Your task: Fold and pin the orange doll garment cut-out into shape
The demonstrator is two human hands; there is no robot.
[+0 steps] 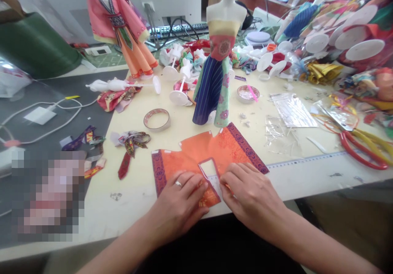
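A small orange doll garment [196, 148] with purple patterned bands lies spread on the cream tabletop in front of me. Several white tabs show along its upper edge, and dark trim runs round its neck opening. My left hand [184, 196], a ring on one finger, presses closed fingers onto the garment's lower left part beside the trim. On the other side of the opening, my right hand [250, 190] pinches the right front edge; its fingertips are partly hidden. Just beyond stands a white mannequin [215, 18] in a blue-striped and green skirt.
Tape rolls [156, 119] and fabric strips [130, 141] lie to the left. Red-handled scissors [362, 151] and clear plastic bags [293, 110] are at right, near a ruler strip [307, 163]. A second dressed mannequin [118, 28], fallen mannequins and a pile of doll pieces stand behind.
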